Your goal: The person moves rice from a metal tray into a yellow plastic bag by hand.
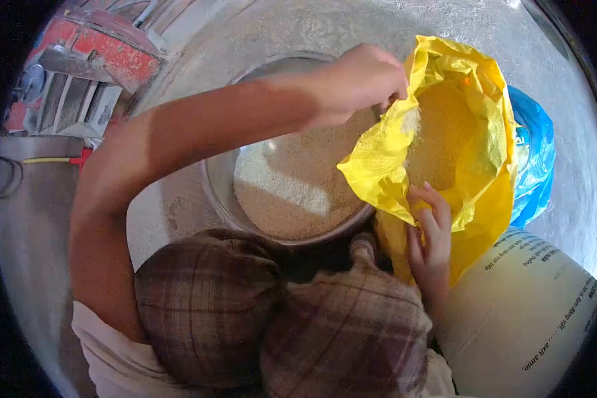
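Observation:
A yellow bag (491, 219) stands with its mouth open, and pale tan grain (441, 126) shows inside. My left hand (371, 79), reaching across from the left, is closed on the far left part of the bag's rim. Lower down, my right hand (432, 239) has its fingers around the near edge of the same rim. Left of the bag is a round metal basin (217, 192) holding similar grain (292, 192), partly covered from view by my left forearm. Some of the rim folds out toward the basin.
Behind the yellow bag on the right is a blue bag (537, 152). A large white printed sack (511, 318) lies at the lower right. Red machinery (113, 50) stands at the upper left on the concrete floor (265, 40). My plaid-covered knees (205, 305) are close below the basin.

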